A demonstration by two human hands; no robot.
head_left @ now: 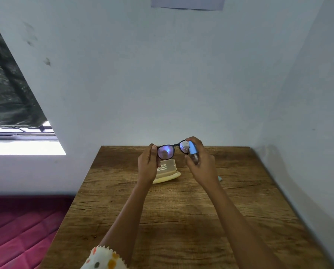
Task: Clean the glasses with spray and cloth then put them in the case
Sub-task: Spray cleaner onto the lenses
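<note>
You are holding a pair of dark-framed glasses point(172, 151) up in the air above the far end of a wooden table point(181, 220), lenses facing you. The lens on your left shows a purple-blue reflection; the lens on your right looks speckled with droplets. Your left hand point(147, 165) pinches the left end of the frame, thumb and fingers closed on it. Your right hand point(200, 164) is wrapped around a small spray bottle point(193, 153) with a light blue top and a clear body, fingers clamped around it, one fingertip resting on the top. The blue top sits just in front of the right lens, almost touching it.

Below the glasses, on the table, lies a pale yellow glasses case point(167, 171), open, with printed text on its lid. To the right of the case, a small corner of a light blue cloth point(219, 178) peeks out from behind your right wrist. The table stands in a corner of pale walls point(162, 74). A window point(22, 136) is at the left, and a pink quilted surface point(22, 226) lies beside the table.
</note>
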